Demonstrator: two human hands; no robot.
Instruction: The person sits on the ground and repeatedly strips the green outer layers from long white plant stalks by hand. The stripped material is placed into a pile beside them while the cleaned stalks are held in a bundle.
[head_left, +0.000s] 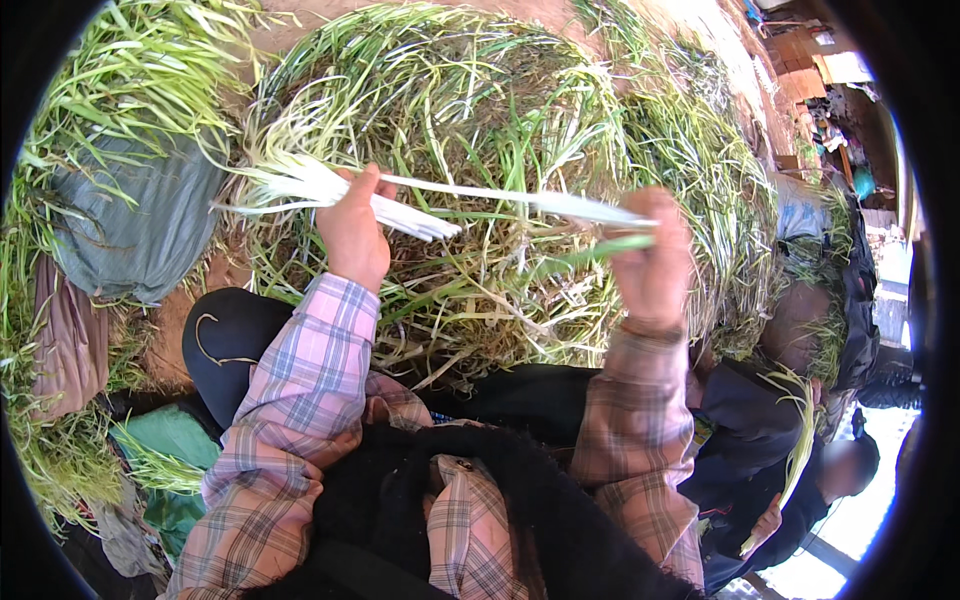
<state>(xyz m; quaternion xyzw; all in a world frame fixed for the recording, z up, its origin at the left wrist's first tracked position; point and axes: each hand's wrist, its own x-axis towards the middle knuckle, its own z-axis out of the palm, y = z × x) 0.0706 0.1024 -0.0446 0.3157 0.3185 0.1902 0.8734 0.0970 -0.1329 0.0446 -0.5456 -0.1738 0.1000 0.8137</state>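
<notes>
My left hand (354, 232) grips a bundle of white-stemmed leafy stalks (307, 181), with the pale stem ends to the right and the thin leaves fanned out to the left. From that hand a long white strand (465, 192) stretches across to my right hand (651, 262), whose fingers are closed on its far end. A green leaf strip (626, 244) also sticks out leftward from the right hand. Motion blurs the right hand, so its exact finger grip is unclear. Beneath both hands lies a large heap of loose green and yellowed leaves (480, 97).
At the right, a co-worker (757, 457) holds a pale leafy stalk (799, 442). Grey-green plastic sheeting (142, 217) lies at left beside piled greens (142, 67). A green cloth or sheet (169, 442) is near my left elbow. Black plastic (859, 300) stands at right.
</notes>
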